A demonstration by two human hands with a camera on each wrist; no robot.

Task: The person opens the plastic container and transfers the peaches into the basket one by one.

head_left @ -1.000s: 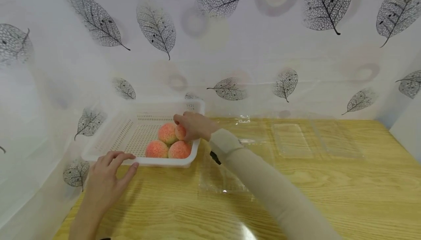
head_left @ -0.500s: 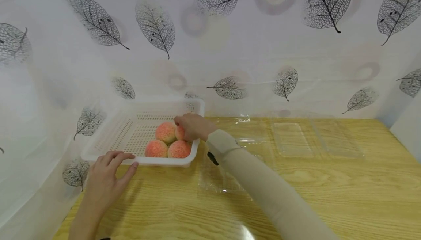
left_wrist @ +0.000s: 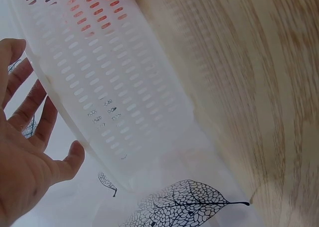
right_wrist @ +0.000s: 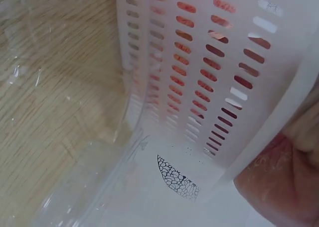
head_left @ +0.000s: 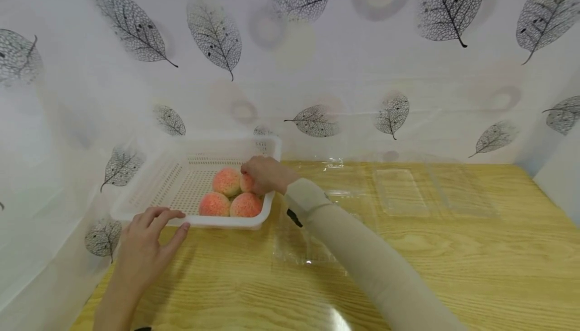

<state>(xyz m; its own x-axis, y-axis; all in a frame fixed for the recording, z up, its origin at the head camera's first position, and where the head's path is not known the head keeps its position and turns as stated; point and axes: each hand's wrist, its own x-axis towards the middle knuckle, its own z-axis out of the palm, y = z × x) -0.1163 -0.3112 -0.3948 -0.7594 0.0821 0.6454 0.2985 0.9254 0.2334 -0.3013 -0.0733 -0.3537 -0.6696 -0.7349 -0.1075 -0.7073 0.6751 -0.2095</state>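
Observation:
A white plastic basket [head_left: 213, 221] with slotted walls stands at the left of the table. Inside its front right corner sit several round, pink-red peaches; the upper left peach [head_left: 226, 181] and two front ones, a left peach [head_left: 214, 204] and a right peach [head_left: 246, 205], show well. My right hand [head_left: 270, 174] reaches over the right wall and grips the back right peach [head_left: 246, 183], which it partly covers. Relaxed fingers of my left hand [head_left: 144, 243] rest on the front rim; in the left wrist view the thumb [left_wrist: 74, 160] touches the outside of the basket wall [left_wrist: 114, 82].
Right of the basket, under my right forearm, lies clear plastic packaging [head_left: 308, 245]. Farther right are a clear tray [head_left: 401, 192] and another clear piece [head_left: 462, 190] on the wooden table [head_left: 453, 275]. A leaf-printed curtain [head_left: 353, 69] hangs behind.
The upper left peach has shifted slightly left, away from my right hand. My right hand has barely moved, and my left hand stays on the rim.

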